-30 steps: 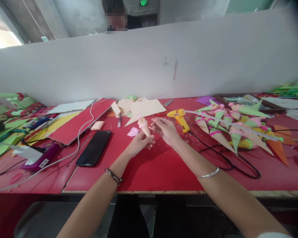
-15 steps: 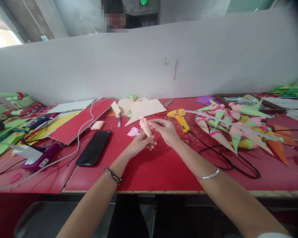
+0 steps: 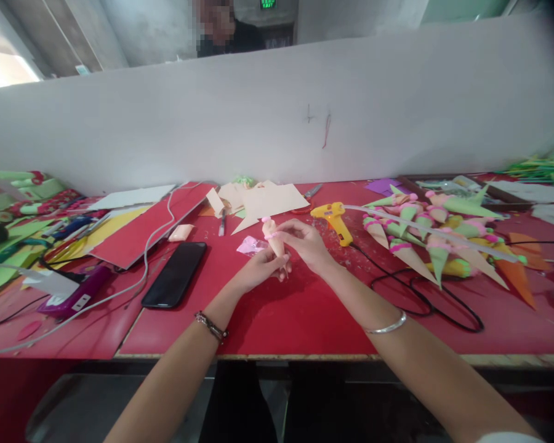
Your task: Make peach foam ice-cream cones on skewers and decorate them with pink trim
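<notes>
A small peach craft ice cream cone [image 3: 277, 247] with a pink fuzzy trim and a pink ball on top is held up over the red table, slightly tilted. Its lower part is wrapped by the fingers of my left hand [image 3: 264, 268]. My right hand [image 3: 307, 243] is closed in a pinch at the pink trim on the cone's right side; its fingertips partly cover that spot. Just behind my left hand lies a pink plastic bag [image 3: 251, 245]. A yellow glue gun [image 3: 333, 222] rests right of my right hand.
Several finished cones [image 3: 436, 231] are piled at the right, with the glue gun's black cord [image 3: 410, 289] before them. A black phone [image 3: 175, 275] lies left. Peach foam sheets [image 3: 277, 202], a utility knife [image 3: 222, 224] and a purple power strip [image 3: 80, 295] share the table.
The cone has turned a little more upright, so its pink ball shows more clearly. My right fingers have shifted slightly along the trim. Behind the partition a person has moved.
</notes>
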Motion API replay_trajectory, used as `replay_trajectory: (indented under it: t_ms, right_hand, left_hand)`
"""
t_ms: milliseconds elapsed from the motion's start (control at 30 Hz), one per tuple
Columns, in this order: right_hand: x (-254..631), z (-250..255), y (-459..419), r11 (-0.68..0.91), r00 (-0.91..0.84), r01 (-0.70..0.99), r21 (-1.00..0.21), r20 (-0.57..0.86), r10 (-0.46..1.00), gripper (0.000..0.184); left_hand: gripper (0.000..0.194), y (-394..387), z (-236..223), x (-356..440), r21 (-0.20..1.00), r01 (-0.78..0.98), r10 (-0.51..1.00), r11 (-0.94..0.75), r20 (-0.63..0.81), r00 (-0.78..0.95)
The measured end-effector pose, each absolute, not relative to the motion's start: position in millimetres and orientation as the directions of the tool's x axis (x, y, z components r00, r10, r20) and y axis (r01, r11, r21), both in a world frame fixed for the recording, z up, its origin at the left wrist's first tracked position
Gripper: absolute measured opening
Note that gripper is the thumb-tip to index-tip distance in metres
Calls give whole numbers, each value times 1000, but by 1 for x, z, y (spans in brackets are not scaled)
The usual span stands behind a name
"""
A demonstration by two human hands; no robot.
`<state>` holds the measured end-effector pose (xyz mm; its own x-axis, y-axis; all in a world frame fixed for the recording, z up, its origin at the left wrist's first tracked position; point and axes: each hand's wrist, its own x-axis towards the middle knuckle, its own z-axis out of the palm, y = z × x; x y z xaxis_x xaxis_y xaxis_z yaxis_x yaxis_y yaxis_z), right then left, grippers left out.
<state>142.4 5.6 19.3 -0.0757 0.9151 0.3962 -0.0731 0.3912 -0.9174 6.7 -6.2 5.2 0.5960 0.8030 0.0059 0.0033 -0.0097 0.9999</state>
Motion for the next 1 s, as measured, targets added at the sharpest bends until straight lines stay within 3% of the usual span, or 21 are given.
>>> replay_trajectory:
  t_ms: [400,467,533,667,833,1000]
  right_hand:
    - [138,15,11,237,-71,-241,-941,261,963,23]
    - [141,12,14,243,-34,-151,-958,251,967,23]
    - [147,9,16,288,-67,81,-954,283,957,23]
    - [157,2,16,419,-359,510,-751,257,897,23]
    - [155,-3,16,538,-461,674,-506,280,842,12]
    - [150,-3,18,500,-429,705,-503,259,866,19]
  left_hand:
    - [31,-4,4,7,999,3,831,-42,33,556]
    - [29,-3,5,7,997,-66,895,-29,56,443]
    - [27,-1,6,7,993,-117,955,-12,46,294]
    - [25,4,5,6,996,-95,995,-1,10,98]
    - [25,6,4,5,997,0,997,-71,71,39]
    - [34,5,-1,2,903,364,971,-230,184,155]
